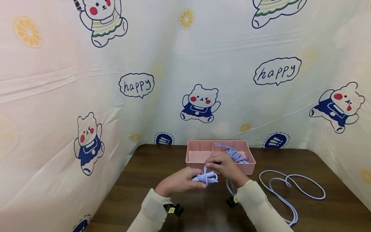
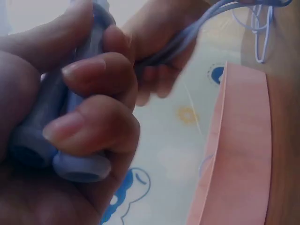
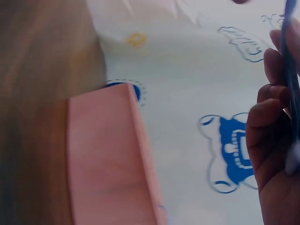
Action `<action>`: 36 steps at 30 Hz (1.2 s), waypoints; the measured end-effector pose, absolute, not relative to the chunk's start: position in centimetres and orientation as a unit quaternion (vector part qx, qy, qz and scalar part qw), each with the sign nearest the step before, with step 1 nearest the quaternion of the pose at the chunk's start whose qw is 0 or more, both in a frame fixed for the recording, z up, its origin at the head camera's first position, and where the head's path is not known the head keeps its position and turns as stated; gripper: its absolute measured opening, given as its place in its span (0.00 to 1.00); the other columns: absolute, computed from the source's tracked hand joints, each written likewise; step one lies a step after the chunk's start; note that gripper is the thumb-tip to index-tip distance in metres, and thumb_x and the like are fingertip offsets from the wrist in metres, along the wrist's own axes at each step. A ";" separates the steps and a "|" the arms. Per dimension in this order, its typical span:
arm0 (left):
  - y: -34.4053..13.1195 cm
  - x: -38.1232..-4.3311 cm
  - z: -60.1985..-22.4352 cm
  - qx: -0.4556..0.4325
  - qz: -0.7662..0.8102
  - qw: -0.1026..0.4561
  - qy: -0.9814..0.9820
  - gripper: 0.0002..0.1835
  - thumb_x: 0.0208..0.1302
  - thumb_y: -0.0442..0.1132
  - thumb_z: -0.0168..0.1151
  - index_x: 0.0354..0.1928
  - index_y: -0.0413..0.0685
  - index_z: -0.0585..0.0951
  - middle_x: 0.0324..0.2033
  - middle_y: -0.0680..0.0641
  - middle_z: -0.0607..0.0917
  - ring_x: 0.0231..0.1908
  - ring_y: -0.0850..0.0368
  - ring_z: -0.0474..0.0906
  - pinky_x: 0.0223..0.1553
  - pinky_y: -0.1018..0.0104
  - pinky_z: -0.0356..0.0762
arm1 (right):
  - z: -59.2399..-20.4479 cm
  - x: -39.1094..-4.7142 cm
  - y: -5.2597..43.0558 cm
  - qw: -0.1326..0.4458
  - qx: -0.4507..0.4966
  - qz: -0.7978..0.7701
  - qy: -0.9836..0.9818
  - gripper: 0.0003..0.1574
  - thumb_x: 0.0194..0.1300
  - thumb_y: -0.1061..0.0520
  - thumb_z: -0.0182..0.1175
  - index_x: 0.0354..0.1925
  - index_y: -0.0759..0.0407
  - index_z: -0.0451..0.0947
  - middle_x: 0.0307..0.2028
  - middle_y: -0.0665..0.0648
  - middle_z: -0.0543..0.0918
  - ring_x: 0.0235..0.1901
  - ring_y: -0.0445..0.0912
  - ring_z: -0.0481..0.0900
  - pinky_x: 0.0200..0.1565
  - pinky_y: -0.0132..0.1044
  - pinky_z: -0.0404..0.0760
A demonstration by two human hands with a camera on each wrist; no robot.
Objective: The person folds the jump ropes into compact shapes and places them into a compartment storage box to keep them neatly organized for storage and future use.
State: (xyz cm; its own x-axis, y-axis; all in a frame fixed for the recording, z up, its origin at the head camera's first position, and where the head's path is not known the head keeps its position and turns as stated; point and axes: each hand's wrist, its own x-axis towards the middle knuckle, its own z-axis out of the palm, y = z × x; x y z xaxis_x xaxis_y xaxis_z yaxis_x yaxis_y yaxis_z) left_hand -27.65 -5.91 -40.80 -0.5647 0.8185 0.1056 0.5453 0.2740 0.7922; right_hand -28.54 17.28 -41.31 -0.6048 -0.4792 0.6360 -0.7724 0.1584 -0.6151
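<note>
My left hand (image 1: 182, 181) grips the two pale lavender handles (image 2: 80, 168) of a jump rope side by side, fingers curled round them. Lavender cord (image 1: 205, 176) is wound across the handles. Close beside it, my right hand (image 1: 225, 166) pinches the cord at the top of the winding between thumb and fingers. More cord hangs below the right hand, and a loose length (image 1: 279, 196) lies in loops on the table at the right. In the right wrist view, curled fingers (image 3: 269, 112) show at the right edge; whose hand it is stays unclear.
A pink two-compartment box (image 1: 189, 165) stands at the back of the brown table (image 1: 139, 180), just behind the hands. Its right compartment holds another coiled lavender cord (image 1: 237, 156). A printed curtain (image 1: 162, 112) encloses the table's back and sides.
</note>
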 end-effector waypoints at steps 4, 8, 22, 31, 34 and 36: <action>-6.6 -27.7 -40.5 0.435 0.421 0.123 0.786 0.11 0.66 0.43 0.64 0.48 0.52 0.79 0.38 0.54 0.82 0.36 0.60 0.77 0.38 0.65 0.79 | -44.0 -29.4 17.0 0.118 0.377 0.506 -0.767 0.09 0.65 0.71 0.58 0.39 0.67 0.85 0.33 0.52 0.84 0.31 0.42 0.77 0.31 0.34 0.79; -7.0 -28.0 -40.4 0.441 0.392 0.076 0.804 0.11 0.64 0.37 0.66 0.48 0.50 0.80 0.38 0.54 0.82 0.35 0.62 0.77 0.37 0.68 0.79 | -45.0 -28.8 16.8 0.076 0.339 0.497 -0.795 0.09 0.68 0.67 0.57 0.38 0.61 0.85 0.28 0.48 0.80 0.27 0.45 0.76 0.29 0.33 0.77; -6.7 -29.4 -40.8 0.394 0.306 -0.040 0.866 0.19 0.63 0.43 0.67 0.55 0.51 0.80 0.43 0.57 0.83 0.34 0.63 0.78 0.45 0.70 0.78 | -45.0 -26.8 16.7 0.019 0.355 0.352 -0.866 0.05 0.71 0.56 0.58 0.42 0.55 0.78 0.25 0.44 0.72 0.25 0.37 0.71 0.28 0.33 0.75; -6.6 -29.0 -40.7 0.352 0.233 -0.055 0.905 0.13 0.64 0.51 0.64 0.44 0.53 0.82 0.31 0.59 0.81 0.27 0.64 0.75 0.33 0.71 0.77 | -45.0 -26.5 16.8 -0.002 0.362 0.309 -0.880 0.10 0.71 0.51 0.58 0.48 0.49 0.76 0.32 0.42 0.76 0.32 0.38 0.75 0.36 0.33 0.77; -6.6 -28.9 -40.7 0.371 0.222 -0.102 0.896 0.13 0.65 0.50 0.64 0.46 0.54 0.82 0.34 0.60 0.83 0.27 0.65 0.75 0.36 0.72 0.78 | -44.7 -26.1 16.6 0.010 0.356 0.285 -0.890 0.15 0.69 0.52 0.61 0.52 0.52 0.73 0.37 0.44 0.77 0.35 0.39 0.75 0.39 0.36 0.77; -6.8 -28.9 -40.7 0.373 0.212 -0.146 0.891 0.11 0.66 0.49 0.64 0.46 0.54 0.83 0.32 0.59 0.83 0.26 0.65 0.74 0.34 0.72 0.78 | -44.5 -25.7 16.2 0.013 0.352 0.263 -0.898 0.20 0.69 0.53 0.61 0.56 0.56 0.72 0.40 0.46 0.78 0.38 0.40 0.75 0.41 0.38 0.78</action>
State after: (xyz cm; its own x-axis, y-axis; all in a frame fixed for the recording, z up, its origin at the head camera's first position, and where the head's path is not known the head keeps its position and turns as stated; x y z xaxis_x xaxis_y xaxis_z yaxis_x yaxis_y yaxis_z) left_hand -28.91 -6.76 -40.68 -0.6786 0.6041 0.4177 0.7274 0.6315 0.2685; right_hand -25.65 16.23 -44.48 -0.7525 -0.6246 0.2089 -0.6385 0.6140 -0.4640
